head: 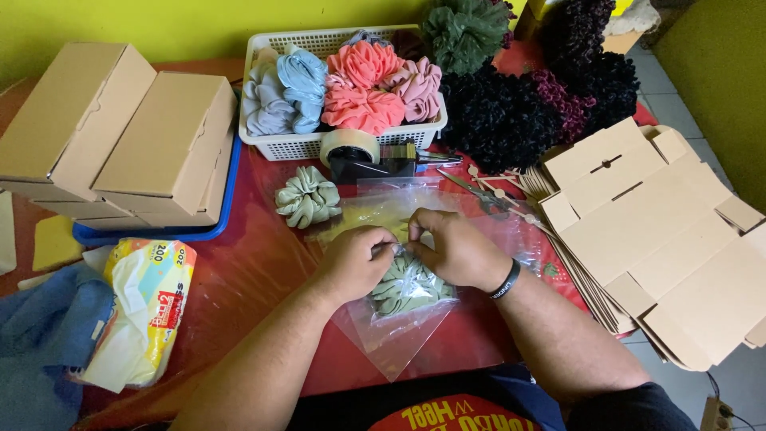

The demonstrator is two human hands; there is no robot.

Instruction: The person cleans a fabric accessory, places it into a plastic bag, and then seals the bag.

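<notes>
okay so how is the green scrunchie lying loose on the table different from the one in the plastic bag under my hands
The loose scrunchie lies bare on the red table, untouched; the bagged scrunchie sits inside a clear plastic bag, with the left hand and right hand on the bag above it. The loose one shows whole; the bagged one is partly hidden by both hands. The loose one lies nearer the white basket. Both are pale green ruffled fabric.

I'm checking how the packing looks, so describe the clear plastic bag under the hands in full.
The clear plastic bag is thin, glossy and crinkled, lying flat on the red table with one corner pointing toward the person. Inside sits a sage-green fabric scrunchie, showing through the film. The left hand and right hand press on its upper part, fingers pinching the plastic near the opening. More clear bags lie just beyond it.
</notes>
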